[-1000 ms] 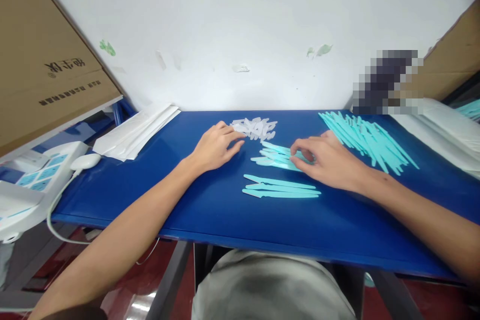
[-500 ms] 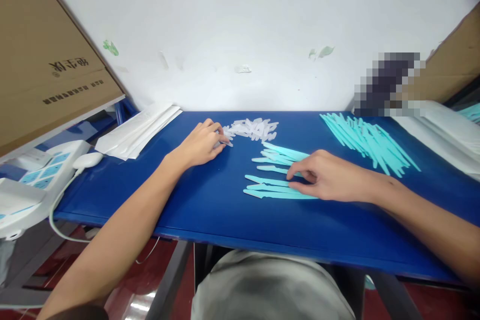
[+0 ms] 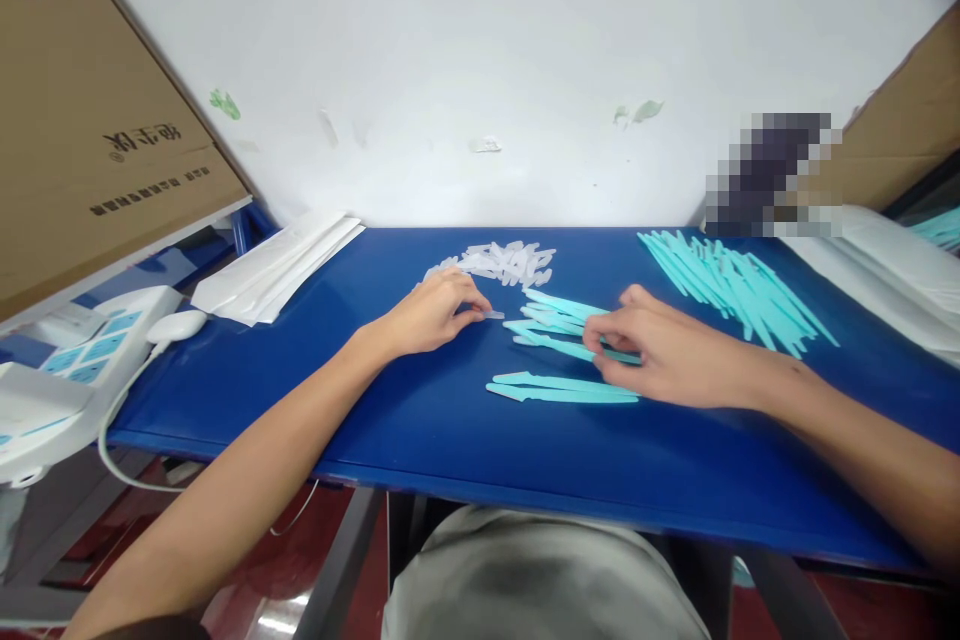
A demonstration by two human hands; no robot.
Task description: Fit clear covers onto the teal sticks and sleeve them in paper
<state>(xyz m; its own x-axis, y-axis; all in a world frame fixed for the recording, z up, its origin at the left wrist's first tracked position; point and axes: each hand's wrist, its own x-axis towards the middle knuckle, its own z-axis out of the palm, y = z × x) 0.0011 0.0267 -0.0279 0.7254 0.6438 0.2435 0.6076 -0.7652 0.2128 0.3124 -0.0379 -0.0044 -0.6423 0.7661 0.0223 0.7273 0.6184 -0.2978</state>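
Observation:
My left hand (image 3: 437, 308) pinches a small clear plastic blade cap (image 3: 493, 315) between thumb and fingertips, low over the table. Just behind it lies a pile of similar translucent caps (image 3: 510, 262). My right hand (image 3: 651, 352) is closed on the handle of a turquoise eyebrow razor (image 3: 551, 347), whose blade end points left toward the cap. Several more razors (image 3: 559, 303) lie behind that one, partly covered by my right fingers. Two razors (image 3: 566, 388) rest side by side nearer to me.
A larger heap of turquoise razors (image 3: 739, 285) lies at the right of the blue table (image 3: 450, 430). White plastic bags (image 3: 281, 270) are at the back left. A power strip (image 3: 112, 350) with a plugged-in white charger (image 3: 176, 324) stands left, below a cardboard box (image 3: 112, 120).
My left hand has moved right and toward me from the cap pile, bringing a cap. My right hand has drawn one razor away from the near group and shifted it slightly back.

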